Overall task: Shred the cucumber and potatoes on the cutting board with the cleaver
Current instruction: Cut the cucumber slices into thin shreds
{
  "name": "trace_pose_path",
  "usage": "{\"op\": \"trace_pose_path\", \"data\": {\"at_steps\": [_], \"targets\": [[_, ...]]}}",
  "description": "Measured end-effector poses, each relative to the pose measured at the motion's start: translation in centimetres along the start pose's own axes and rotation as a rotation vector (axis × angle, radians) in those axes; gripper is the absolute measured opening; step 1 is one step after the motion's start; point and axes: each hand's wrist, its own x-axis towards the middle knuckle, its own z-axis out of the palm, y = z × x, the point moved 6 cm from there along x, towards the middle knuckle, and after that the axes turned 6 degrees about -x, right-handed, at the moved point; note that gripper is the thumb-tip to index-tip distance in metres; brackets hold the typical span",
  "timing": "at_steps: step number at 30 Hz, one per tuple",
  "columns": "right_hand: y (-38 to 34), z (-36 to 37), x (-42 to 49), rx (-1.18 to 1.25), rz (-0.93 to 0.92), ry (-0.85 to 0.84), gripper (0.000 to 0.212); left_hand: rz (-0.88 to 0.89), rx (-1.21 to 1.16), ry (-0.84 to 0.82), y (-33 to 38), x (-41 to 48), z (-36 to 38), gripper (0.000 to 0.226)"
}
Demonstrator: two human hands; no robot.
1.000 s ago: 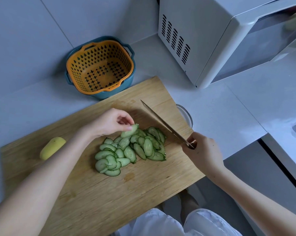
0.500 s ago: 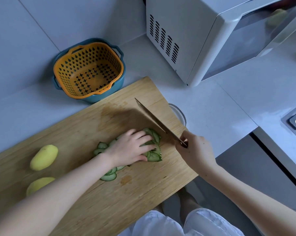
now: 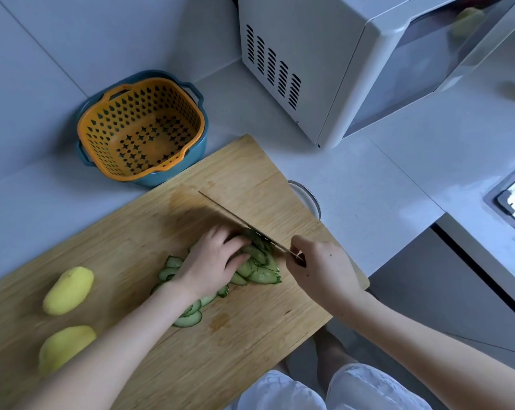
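Two potatoes (image 3: 68, 290) lie at 9 o'clock on the cutting board (image 3: 126, 250). Left grip (image 3: 211, 263) presses the central cucumber slices (image 3: 263, 275); right grip (image 3: 324, 269), at 3 o'clock, clasps the cleaver (image 3: 244, 223).

One wide-angle camera, worn on the person's head, looks forward and steeply down onto the cutting board (image 3: 117, 261), near enough that both forearms run in from the bottom edge. The left hand (image 3: 211, 261) and the right hand (image 3: 321, 267) gripping the cleaver (image 3: 229, 214) sit just right of centre. Beyond the board the view reaches the orange colander (image 3: 102, 122) and the microwave oven (image 3: 309, 54); nearer than the board, white shorts (image 3: 279, 392) show.
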Motion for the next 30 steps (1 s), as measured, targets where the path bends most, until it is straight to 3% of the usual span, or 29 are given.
{"op": "trace_pose_path", "data": {"at_steps": [3, 6, 10, 16, 20, 26, 30], "targets": [[0.4, -0.2, -0.2, 0.024, 0.057, 0.041, 0.018, -0.184, -0.063, -0.092, -0.9, 1.9, 0.1, 0.055], [1.6, -0.7, -0.3, 0.073, 0.153, 0.065, 0.020, -0.095, -0.039, -0.170, -0.4, 2.9, 0.7, 0.042], [2.6, -1.1, -0.4, 0.125, 0.193, 0.068, 0.019, -0.149, -0.104, -0.044, -0.5, 2.8, 0.6, 0.025], [1.6, -0.4, -1.3, 0.026, 0.092, 0.020, 0.018, -0.278, -0.170, 0.161, -0.4, 1.7, 0.3, 0.015], [0.9, -0.2, -1.3, -0.082, 0.007, -0.043, 0.015, -0.243, -0.197, 0.177, -0.5, 1.4, 0.6, 0.011], [1.3, -0.5, -0.7, -0.136, -0.085, -0.082, 0.022, -0.048, 0.106, 0.426, 1.4, -0.8, -0.5, 0.018], [1.0, 0.5, -0.2, -0.240, -0.132, -0.183, 0.030, 0.083, 0.149, 0.329, 2.0, -0.8, 1.7, 0.022]]}}
